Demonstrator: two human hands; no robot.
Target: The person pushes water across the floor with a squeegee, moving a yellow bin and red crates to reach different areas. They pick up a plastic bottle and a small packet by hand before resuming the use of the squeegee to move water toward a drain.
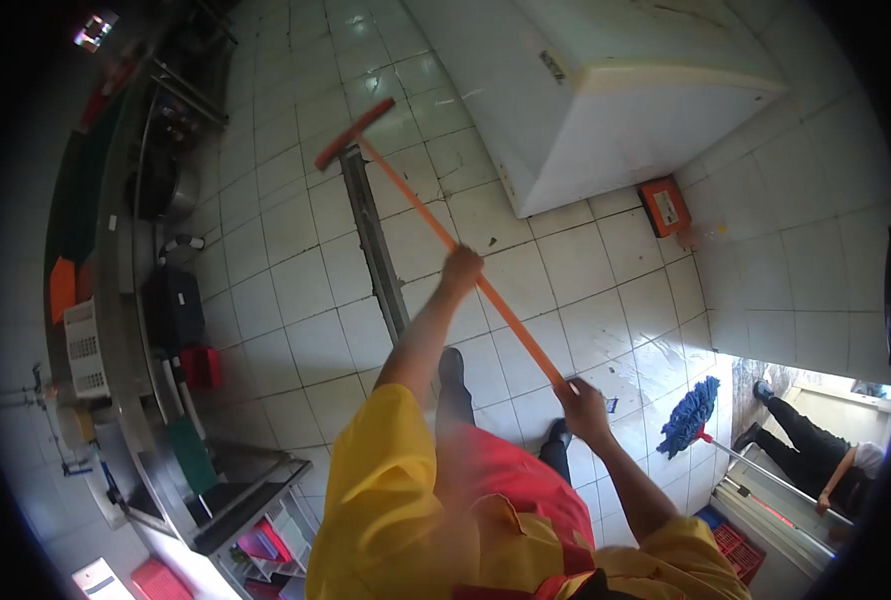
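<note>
A long orange pole [521, 335] runs diagonally over the white floor tiles and ends in a red squeegee head [356, 133]. My left hand [462, 268] is wrapped round the middle of the pole. Lower down, near its end, my right hand [584, 408] is closed on it too. The squeegee head rests on the floor by the far end of a narrow metal drain channel [374, 235]. Dark smudges mark the tiles to the right of the drain.
A white chest-like appliance [606, 120] stands upper right, an orange box [665, 206] beside it. Steel counters [116, 270] line the left. At lower right are a blue mop [690, 418], a red crate [736, 550] and another person [816, 450] in dark trousers.
</note>
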